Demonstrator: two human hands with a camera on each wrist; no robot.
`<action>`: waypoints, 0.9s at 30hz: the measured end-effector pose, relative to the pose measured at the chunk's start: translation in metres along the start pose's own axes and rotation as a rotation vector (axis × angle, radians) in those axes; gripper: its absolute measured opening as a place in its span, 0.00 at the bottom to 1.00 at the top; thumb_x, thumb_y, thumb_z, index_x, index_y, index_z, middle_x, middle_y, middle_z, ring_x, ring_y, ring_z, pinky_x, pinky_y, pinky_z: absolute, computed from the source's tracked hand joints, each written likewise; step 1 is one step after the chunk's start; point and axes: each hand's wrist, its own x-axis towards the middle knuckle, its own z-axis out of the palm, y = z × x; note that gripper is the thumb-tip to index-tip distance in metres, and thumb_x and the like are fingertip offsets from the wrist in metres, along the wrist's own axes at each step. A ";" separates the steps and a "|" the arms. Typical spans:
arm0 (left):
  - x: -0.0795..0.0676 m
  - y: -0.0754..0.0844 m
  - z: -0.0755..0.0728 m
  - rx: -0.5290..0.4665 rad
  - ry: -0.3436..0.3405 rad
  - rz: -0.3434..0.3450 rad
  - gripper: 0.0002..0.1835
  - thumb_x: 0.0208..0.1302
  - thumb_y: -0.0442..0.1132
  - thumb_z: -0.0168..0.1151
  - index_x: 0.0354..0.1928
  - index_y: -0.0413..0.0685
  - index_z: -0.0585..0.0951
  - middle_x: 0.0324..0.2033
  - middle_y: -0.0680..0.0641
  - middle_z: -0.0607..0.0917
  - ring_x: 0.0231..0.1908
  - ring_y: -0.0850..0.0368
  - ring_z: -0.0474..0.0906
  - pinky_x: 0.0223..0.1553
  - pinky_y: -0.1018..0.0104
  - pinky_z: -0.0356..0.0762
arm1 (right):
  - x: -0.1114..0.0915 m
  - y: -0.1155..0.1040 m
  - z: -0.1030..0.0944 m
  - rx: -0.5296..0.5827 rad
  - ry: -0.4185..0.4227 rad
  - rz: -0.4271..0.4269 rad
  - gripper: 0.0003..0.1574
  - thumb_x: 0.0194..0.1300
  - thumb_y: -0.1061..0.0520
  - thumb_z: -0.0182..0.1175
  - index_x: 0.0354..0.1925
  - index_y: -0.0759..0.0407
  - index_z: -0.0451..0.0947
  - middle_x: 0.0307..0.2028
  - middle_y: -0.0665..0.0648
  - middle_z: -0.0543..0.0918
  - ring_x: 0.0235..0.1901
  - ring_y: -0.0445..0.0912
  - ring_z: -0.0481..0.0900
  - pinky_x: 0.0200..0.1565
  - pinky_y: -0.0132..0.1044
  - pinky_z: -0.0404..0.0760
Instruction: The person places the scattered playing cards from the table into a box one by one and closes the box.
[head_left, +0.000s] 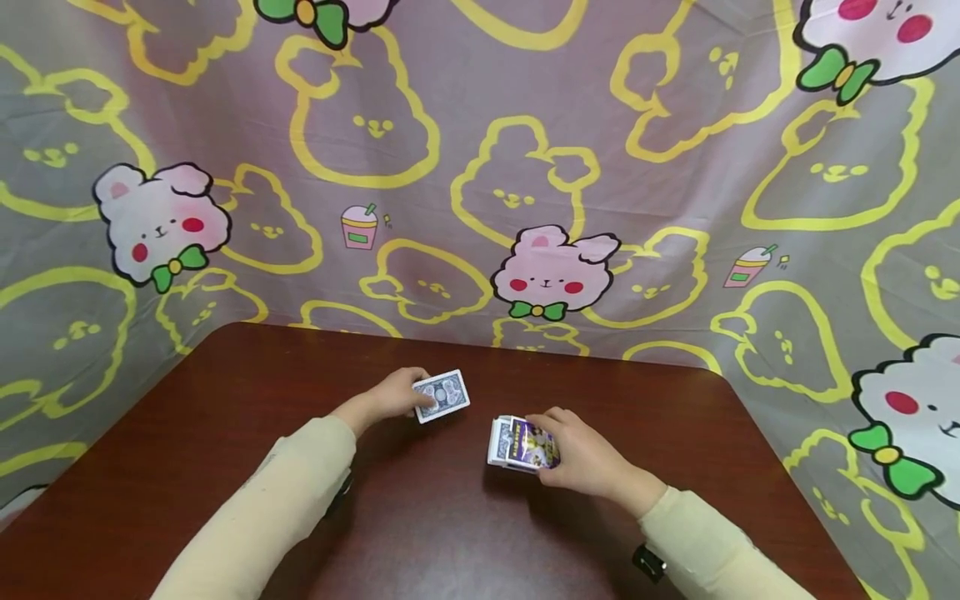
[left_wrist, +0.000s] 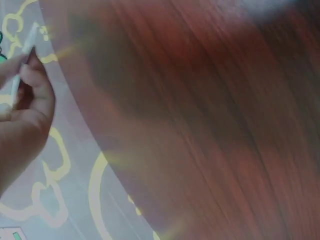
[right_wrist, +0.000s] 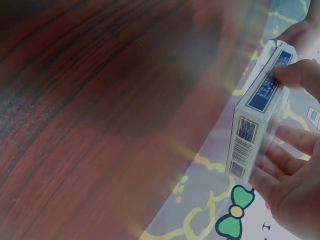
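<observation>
My left hand (head_left: 393, 394) pinches a thin stack of playing cards (head_left: 446, 393), thumb on the patterned blue-grey back. From the left wrist the cards (left_wrist: 31, 41) appear edge-on as a pale strip between thumb and fingers. To the right and a little nearer, my right hand (head_left: 588, 457) grips a card box (head_left: 536, 446) with a purple picture face. More blue-backed cards (head_left: 502, 442) show at the box's left end, which faces the left hand. The right wrist view gives the box's (right_wrist: 241, 147) white barcode end, with the thumb on its narrow blue-labelled side.
Both hands are over a dark reddish-brown wooden table (head_left: 420, 517). Behind it and along its sides hangs a grey-pink curtain (head_left: 442, 208) printed with yellow outlines and bunny heads. A dark band (head_left: 649, 563) sits at the right wrist.
</observation>
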 end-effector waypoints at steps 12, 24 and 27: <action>-0.026 0.023 -0.007 -0.140 -0.219 0.073 0.16 0.61 0.36 0.58 0.49 0.36 0.75 0.25 0.53 0.79 0.20 0.61 0.69 0.22 0.68 0.67 | 0.000 -0.003 0.000 0.000 0.007 0.005 0.41 0.41 0.54 0.71 0.56 0.62 0.73 0.44 0.54 0.76 0.39 0.42 0.70 0.39 0.34 0.75; -0.035 0.035 0.011 -0.065 -0.321 0.105 0.11 0.61 0.36 0.58 0.43 0.39 0.77 0.25 0.53 0.79 0.20 0.62 0.69 0.21 0.70 0.66 | -0.001 -0.007 -0.003 0.004 0.007 0.016 0.40 0.42 0.54 0.70 0.56 0.62 0.73 0.44 0.54 0.76 0.40 0.43 0.70 0.39 0.34 0.75; -0.035 0.035 0.014 -0.040 -0.326 0.114 0.11 0.60 0.36 0.58 0.43 0.39 0.77 0.24 0.53 0.79 0.19 0.61 0.68 0.21 0.69 0.66 | -0.001 -0.008 -0.003 -0.001 0.009 0.013 0.40 0.42 0.54 0.70 0.56 0.62 0.73 0.44 0.54 0.76 0.40 0.43 0.70 0.39 0.34 0.75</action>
